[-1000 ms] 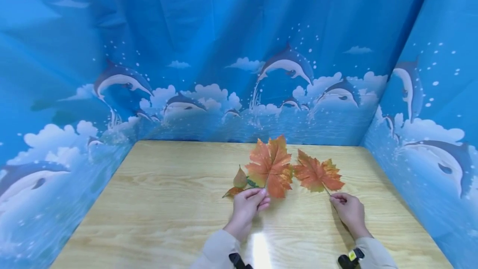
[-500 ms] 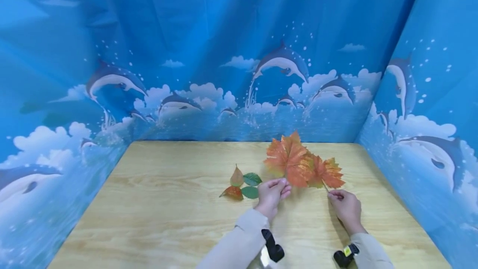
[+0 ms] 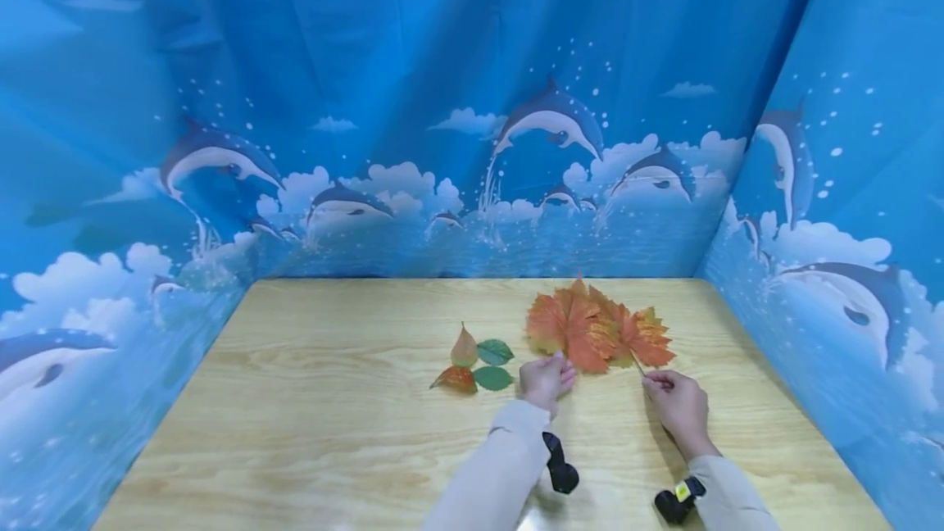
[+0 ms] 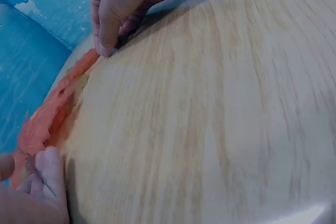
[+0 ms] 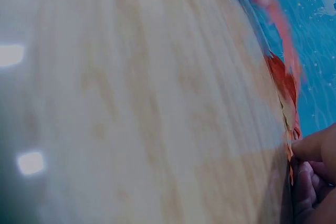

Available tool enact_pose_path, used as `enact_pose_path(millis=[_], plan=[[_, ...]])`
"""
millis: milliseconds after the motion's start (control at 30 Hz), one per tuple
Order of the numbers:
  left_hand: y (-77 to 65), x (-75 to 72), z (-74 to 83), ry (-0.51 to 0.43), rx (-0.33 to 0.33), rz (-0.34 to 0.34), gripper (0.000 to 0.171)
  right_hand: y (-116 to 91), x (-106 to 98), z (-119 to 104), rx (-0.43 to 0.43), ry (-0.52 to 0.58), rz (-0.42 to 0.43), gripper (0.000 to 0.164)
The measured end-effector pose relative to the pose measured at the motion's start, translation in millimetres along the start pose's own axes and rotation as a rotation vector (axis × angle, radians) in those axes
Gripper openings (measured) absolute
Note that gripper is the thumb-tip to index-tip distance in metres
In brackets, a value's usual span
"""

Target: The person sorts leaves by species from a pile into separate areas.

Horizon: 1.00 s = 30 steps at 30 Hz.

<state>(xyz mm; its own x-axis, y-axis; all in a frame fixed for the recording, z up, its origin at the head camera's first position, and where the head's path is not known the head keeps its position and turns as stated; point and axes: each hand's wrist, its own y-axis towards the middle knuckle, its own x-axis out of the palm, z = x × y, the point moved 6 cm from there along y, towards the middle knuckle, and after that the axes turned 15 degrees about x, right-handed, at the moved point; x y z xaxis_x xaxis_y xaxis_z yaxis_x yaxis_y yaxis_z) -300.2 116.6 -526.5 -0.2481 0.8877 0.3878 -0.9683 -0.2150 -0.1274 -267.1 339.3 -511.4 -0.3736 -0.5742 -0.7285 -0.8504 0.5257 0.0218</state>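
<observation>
While leaves (image 3: 571, 326) overlap, right hand (image 3: 680, 410) pinches stem (image 3: 638, 364).

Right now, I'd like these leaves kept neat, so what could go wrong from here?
The left large leaf overlaps the right large leaf in the head view, so moving one might drag the other if they touch.
The left hand is close to the nearer green leaf and could nudge it.
The right hand pinches a thin stem, so the right large leaf might twist.

broad orange leaf (image 3: 566, 326), jagged-edged, overlapping a second orange leaf (image 3: 646, 338) on its right
</observation>
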Motion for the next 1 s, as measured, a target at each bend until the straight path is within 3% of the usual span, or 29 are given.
enact_pose_path(millis=[167,300,500,600,767,867,1000], plan=[[0.2,1.9,-1.4,0.067,0.001,-0.168,0.035,-2,-2,-3,-0.005,0.005,0.018,0.019],[0.1,3.6,0.3,0.124,-0.018,-0.235,0.041,-2,-4,-4,-0.006,0.002,0.022,0.019],[-1.6,0.6,4.6,0.231,0.002,-0.249,0.038,-1,1,-2,0.004,-0.006,-0.014,0.019],[-2.7,-5.1,7.4,0.322,0.051,-0.212,0.025,0,2,0,0.017,-0.007,-0.014,0.019],[-6.0,-14.7,2.3,0.342,0.025,-0.172,0.004,-1,1,-1,0.022,-0.004,-0.005,0.02],[-7.0,-17.1,0.4,0.341,0.003,-0.179,0.005,-2,-1,-2,0.018,-0.007,-0.003,0.02],[-7.5,-17.0,0.3,0.42,0.023,-0.201,0.013,-2,-2,-3,0.013,-0.009,0.013,0.02]])
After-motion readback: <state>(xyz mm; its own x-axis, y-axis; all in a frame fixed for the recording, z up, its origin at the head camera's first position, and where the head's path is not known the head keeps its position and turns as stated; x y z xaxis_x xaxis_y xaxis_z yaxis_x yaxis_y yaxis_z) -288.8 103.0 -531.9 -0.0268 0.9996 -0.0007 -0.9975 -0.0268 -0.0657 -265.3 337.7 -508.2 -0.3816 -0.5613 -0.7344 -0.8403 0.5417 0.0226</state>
